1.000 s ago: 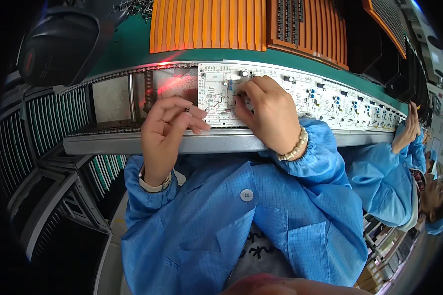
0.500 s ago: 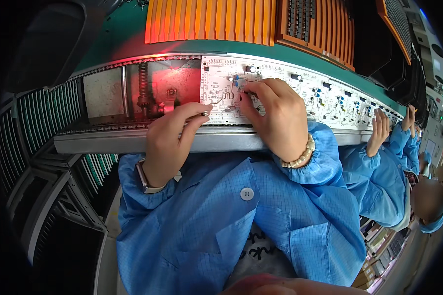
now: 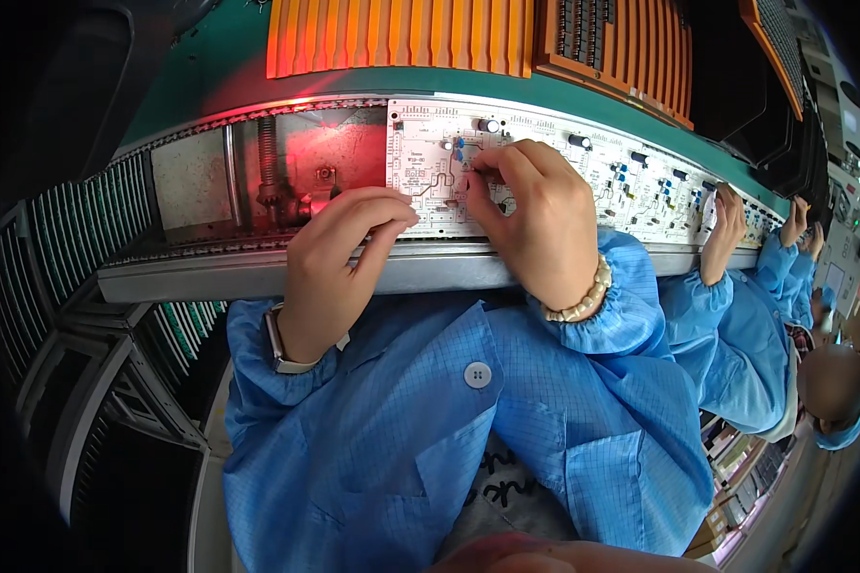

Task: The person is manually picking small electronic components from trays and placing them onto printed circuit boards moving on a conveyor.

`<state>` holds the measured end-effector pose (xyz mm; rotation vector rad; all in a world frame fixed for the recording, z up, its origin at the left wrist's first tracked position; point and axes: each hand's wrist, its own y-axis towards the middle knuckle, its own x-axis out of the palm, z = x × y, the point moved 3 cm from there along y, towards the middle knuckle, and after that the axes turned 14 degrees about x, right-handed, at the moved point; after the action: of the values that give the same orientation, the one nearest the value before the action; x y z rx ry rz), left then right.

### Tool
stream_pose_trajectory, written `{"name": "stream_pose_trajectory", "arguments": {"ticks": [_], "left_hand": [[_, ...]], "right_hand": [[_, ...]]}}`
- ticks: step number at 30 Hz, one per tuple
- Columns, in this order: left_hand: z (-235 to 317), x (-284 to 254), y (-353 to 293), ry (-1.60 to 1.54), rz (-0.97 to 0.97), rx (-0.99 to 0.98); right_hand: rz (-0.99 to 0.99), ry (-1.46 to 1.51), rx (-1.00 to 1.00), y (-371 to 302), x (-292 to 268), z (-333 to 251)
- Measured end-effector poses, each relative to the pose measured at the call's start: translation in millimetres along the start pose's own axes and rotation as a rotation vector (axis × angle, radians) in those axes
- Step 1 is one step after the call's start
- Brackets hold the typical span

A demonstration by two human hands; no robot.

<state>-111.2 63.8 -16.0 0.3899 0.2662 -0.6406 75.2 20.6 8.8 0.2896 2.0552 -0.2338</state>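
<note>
A white circuit board point(image 3: 413, 153) lies on the conveyor rail in front of me, carrying small blue parts point(image 3: 461, 153) and a black round capacitor point(image 3: 488, 125). Over its middle, my right hand point(image 3: 545, 215) is pinched, thumb and forefinger close to the board's surface; whatever sits between the fingertips is too small to make out. My left hand point(image 3: 344, 253) is closed too, with its fingertips together over the board's lower left part. What those fingers hold, if anything, is hidden.
More populated white boards point(image 3: 631, 196) continue along the rail to the right, where a co-worker's hand point(image 3: 724, 234) reaches over them. Orange slotted trays point(image 3: 401, 38) and a brown tray of black parts point(image 3: 583, 48) stand behind. A metal rail point(image 3: 354, 277) runs along the near side.
My left fingertips have shifted slightly right and up onto the board, and the small silvery part seen between them no longer shows. My right hand stays nearly put. The co-worker's hand moved.
</note>
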Motion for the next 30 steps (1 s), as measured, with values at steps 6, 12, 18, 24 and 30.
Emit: {"name": "stream_pose_trajectory", "arguments": {"ticks": [6, 12, 18, 24, 30], "left_hand": [[-1.0, 5.1, -1.0, 0.061, -0.036, 0.091], [3.1, 12.2, -1.6, 0.079, 0.037, 0.045], [6.4, 12.7, 2.1, 0.183, -0.063, 0.109], [7.6, 16.3, 1.2, 0.222, -0.039, 0.070], [6.5, 9.5, 0.9, 0.165, -0.045, 0.034]], "right_hand": [[-0.024, 0.014, 0.008, 1.1, -1.2, 2.4], [-0.051, 0.073, 0.028, 0.5, -3.2, 4.6], [-0.009, 0.030, 0.012, -0.8, -2.9, 4.1], [-0.015, -0.024, 0.038, 0.4, -2.6, 1.9], [-0.065, -0.367, -0.184, -7.1, -8.3, -10.6]]}}
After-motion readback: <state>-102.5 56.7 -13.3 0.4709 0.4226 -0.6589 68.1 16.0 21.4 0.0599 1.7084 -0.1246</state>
